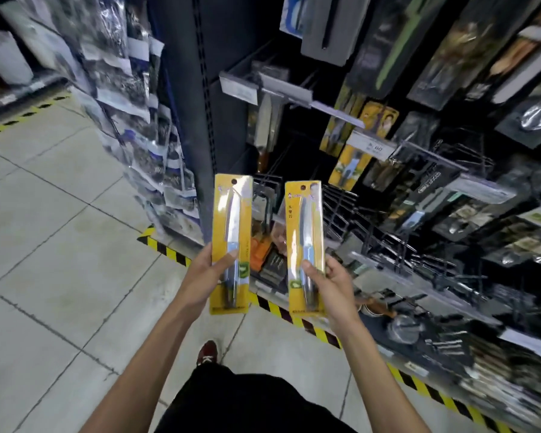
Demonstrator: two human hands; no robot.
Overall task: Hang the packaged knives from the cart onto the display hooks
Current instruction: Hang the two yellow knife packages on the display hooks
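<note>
1. While both arms reach forward over the aisle, the left hand (211,270) grips the lower part of a yellow-carded knife pack (231,210). Its thumb lies across the front by the blue handle, and its fingers curl behind.
2. The right hand (331,279) grips a second yellow pack (303,220) the same way, with its thumb pressed on the front near the handle.
3. Both packs stand upright side by side with a gap between them and their hang holes at the top. They are held in the air before the display, and neither is on a hook.
4. Just behind them, black wire hooks (341,207) jut from the dark rack.
5. Higher and to the right, similar yellow packs (378,120) hang beside a white price tag (370,148).
6. A cleaver (267,126) hangs up left of those.
7. Below lie pale floor tiles (60,229), and yellow-and-black striped tape (166,248) runs along the rack's base. A red shoe (207,353) shows between the arms.
</note>
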